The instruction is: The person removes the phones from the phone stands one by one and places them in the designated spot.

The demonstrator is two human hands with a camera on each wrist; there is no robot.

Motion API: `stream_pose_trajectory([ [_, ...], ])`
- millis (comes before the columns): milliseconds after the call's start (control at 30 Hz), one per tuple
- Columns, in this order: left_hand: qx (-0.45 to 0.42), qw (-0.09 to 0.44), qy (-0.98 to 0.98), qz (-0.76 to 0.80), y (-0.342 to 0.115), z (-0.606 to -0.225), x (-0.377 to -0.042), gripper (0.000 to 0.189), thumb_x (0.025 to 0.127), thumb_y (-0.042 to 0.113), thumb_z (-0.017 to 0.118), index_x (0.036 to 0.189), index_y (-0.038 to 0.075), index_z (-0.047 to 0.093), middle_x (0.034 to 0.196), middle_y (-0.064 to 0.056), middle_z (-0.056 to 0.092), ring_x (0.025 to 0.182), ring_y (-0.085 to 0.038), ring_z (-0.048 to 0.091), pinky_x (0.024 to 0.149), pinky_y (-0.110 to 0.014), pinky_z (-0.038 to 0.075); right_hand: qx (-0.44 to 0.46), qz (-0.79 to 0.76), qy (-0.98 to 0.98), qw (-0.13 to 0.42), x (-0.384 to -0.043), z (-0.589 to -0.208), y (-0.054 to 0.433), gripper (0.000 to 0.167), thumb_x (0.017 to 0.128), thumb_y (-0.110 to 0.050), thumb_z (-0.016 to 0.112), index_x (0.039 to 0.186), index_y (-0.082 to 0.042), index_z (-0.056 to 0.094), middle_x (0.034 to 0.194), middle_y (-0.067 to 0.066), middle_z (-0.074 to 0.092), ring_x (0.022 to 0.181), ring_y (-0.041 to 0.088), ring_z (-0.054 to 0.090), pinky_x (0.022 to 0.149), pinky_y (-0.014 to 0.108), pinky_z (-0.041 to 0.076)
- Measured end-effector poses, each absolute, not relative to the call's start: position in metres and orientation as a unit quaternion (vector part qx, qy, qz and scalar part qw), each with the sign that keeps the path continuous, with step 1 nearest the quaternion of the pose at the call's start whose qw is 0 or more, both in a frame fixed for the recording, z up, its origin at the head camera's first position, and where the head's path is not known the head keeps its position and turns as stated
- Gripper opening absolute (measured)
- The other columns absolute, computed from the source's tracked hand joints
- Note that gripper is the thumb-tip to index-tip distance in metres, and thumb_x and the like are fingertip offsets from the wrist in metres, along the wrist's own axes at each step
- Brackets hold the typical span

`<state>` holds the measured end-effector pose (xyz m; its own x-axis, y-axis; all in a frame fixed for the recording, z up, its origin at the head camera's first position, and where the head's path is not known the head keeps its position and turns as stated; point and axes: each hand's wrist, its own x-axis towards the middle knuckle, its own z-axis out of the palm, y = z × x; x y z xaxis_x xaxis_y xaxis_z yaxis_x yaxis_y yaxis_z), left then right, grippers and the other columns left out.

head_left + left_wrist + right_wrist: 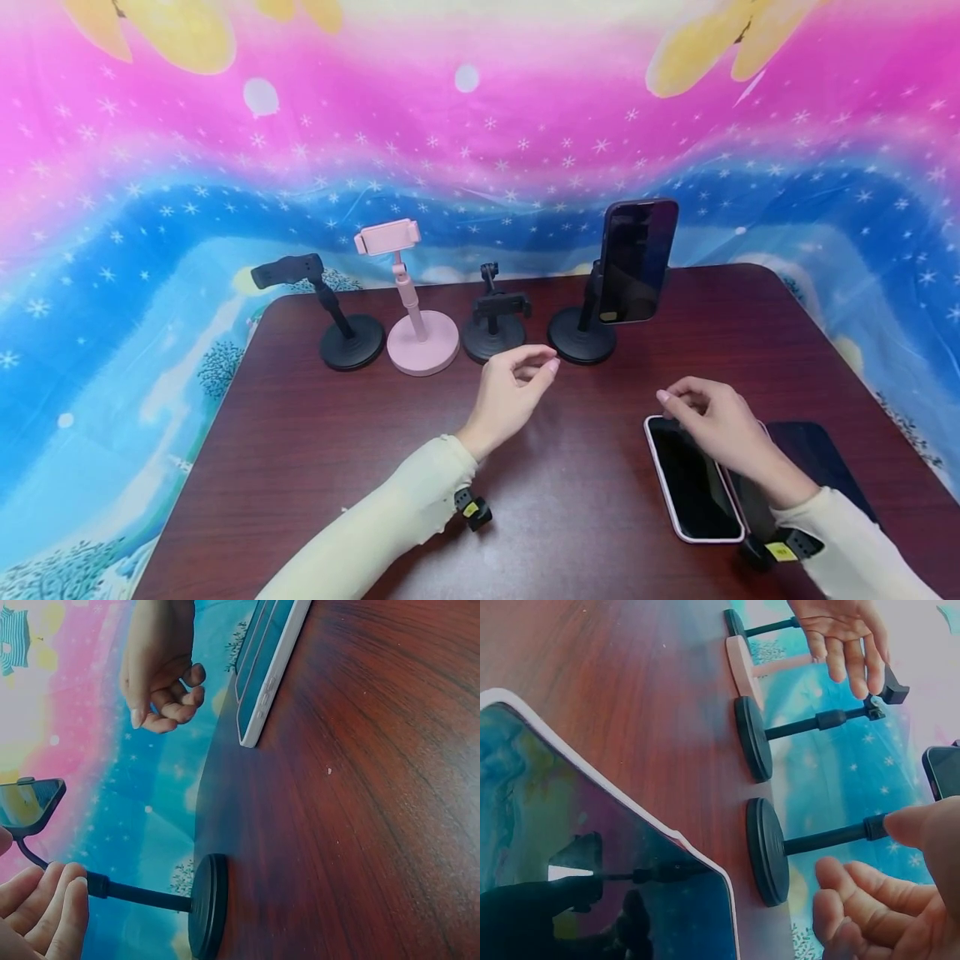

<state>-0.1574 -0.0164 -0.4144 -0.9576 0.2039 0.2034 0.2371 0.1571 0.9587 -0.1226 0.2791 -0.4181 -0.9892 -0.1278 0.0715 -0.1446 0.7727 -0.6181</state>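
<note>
My left hand point(506, 396) is raised over the middle of the table, fingers loosely bent and holding nothing. Behind it is a low black phone stand point(493, 329), and to its right a black stand point(582, 337) bears an upright dark phone point(637, 262). In the head view my right hand point(722, 423), also empty with relaxed fingers, hovers over the phones at the right. Nearest to it lies a phone with a pale pink edge point(692, 483), screen up; it looms large in the right wrist view point(592, 795). My right forearm partly hides a dark phone point(817, 454) beside it.
Farther left stand a pink phone stand point(422, 343) and a black one point(352, 343), both with vacant holders. All the stands form a row along the back of the dark red table point(300, 500). A colourful patterned cloth point(450, 150) hangs behind.
</note>
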Motion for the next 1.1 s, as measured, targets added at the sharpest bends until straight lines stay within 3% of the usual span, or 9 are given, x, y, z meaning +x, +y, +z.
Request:
stream_pose_trajectory([
  [133, -0.138, 0.0, -0.757, -0.638, -0.013, -0.415, -0.16, 0.024, 0.098, 0.019, 0.068, 0.12, 0.012, 0.073, 0.111, -0.008, 0.076, 0.096, -0.026, 0.075, 0.08, -0.023, 0.06, 0.083, 0.348, -0.933, 0.034, -0.125, -0.418, 0.279, 0.027, 0.103, -0.028, 0.059, 0.101, -0.004, 0.071, 0.083, 0.009, 0.075, 0.067, 0.014, 0.066, 0.057, 0.023, 0.05],
  [433, -0.129, -0.008, -0.757, -0.64, -0.005, -0.389, -0.156, 0.025, 0.097, 0.009, 0.066, 0.12, 0.001, 0.071, 0.112, -0.017, 0.074, 0.096, -0.031, 0.075, 0.078, -0.016, 0.058, 0.085, 0.377, -0.92, 0.061, -0.135, -0.414, 0.28, 0.023, 0.104, -0.023, 0.058, 0.104, -0.002, 0.07, 0.085, 0.013, 0.075, 0.067, 0.006, 0.064, 0.057, 0.02, 0.051],
  [567, -0.133, -0.004, -0.754, -0.643, -0.002, -0.377, -0.154, 0.024, 0.097, 0.01, 0.066, 0.119, 0.001, 0.071, 0.113, -0.017, 0.074, 0.097, -0.032, 0.075, 0.079, -0.017, 0.058, 0.085, 0.4, -0.909, 0.076, -0.14, -0.411, 0.28, 0.021, 0.104, -0.02, 0.057, 0.105, -0.003, 0.07, 0.08, -0.006, 0.074, 0.066, 0.003, 0.062, 0.052, 0.022, 0.051],
  [700, -0.143, -0.002, -0.752, -0.644, 0.004, -0.39, -0.165, 0.025, 0.098, 0.019, 0.067, 0.121, 0.009, 0.072, 0.115, -0.01, 0.074, 0.096, -0.024, 0.075, 0.081, -0.019, 0.059, 0.078, 0.424, -0.898, 0.081, -0.147, -0.41, 0.281, 0.022, 0.105, -0.019, 0.056, 0.106, -0.002, 0.069, 0.078, -0.028, 0.064, 0.062, 0.003, 0.06, 0.05, 0.025, 0.052],
  [800, -0.149, 0.006, -0.752, -0.642, 0.007, -0.4, -0.174, 0.026, 0.098, 0.026, 0.068, 0.121, 0.015, 0.072, 0.114, -0.005, 0.075, 0.094, -0.015, 0.074, 0.083, -0.021, 0.06, 0.076, 0.442, -0.889, 0.091, -0.153, -0.41, 0.28, 0.021, 0.105, -0.018, 0.056, 0.107, -0.001, 0.068, 0.079, -0.032, 0.064, 0.063, 0.001, 0.062, 0.051, 0.025, 0.054],
  [1100, -0.149, 0.014, -0.759, -0.634, 0.014, -0.392, -0.181, 0.026, 0.099, 0.026, 0.067, 0.121, 0.015, 0.072, 0.116, -0.004, 0.075, 0.092, -0.012, 0.074, 0.079, -0.023, 0.06, 0.087, 0.484, -0.86, 0.137, -0.17, -0.396, 0.276, 0.026, 0.106, -0.017, 0.052, 0.109, 0.004, 0.066, 0.088, -0.033, 0.066, 0.069, -0.003, 0.064, 0.054, 0.019, 0.055],
])
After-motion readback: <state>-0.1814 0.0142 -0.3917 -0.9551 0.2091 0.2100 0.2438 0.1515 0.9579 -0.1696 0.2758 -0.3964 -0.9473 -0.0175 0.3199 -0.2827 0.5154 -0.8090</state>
